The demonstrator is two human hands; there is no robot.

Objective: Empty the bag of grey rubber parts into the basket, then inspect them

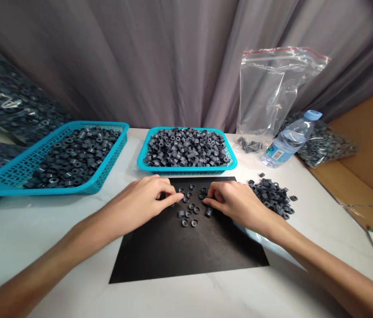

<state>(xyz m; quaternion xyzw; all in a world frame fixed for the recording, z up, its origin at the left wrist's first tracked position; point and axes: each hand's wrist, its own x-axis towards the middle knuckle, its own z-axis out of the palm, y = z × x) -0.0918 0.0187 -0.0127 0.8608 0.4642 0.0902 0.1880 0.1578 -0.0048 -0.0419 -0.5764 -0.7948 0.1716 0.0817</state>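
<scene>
Several small dark grey plastic cups [191, 206], round and hollow, lie loosely grouped on a black mat [186, 254]. At the group's left edge is my left hand [160, 194], fingers curled and thumb drawn toward the index finger beside a cup. What its fingertips hold, if anything, is hidden. My right hand [228, 196] rests at the right edge with bent fingers and thumb close together, touching or nearly touching cups there. Its grip is also hidden. One dark cylindrical piece [209, 212] lies just below the right thumb.
Two blue baskets, one at left [107, 181] and one behind the mat [186, 169], hold many grey parts. Right of the mat are a loose pile of parts [272, 196], a water bottle [287, 141] and a clear zip bag [262, 97]. Filled bags [17, 101] stand left.
</scene>
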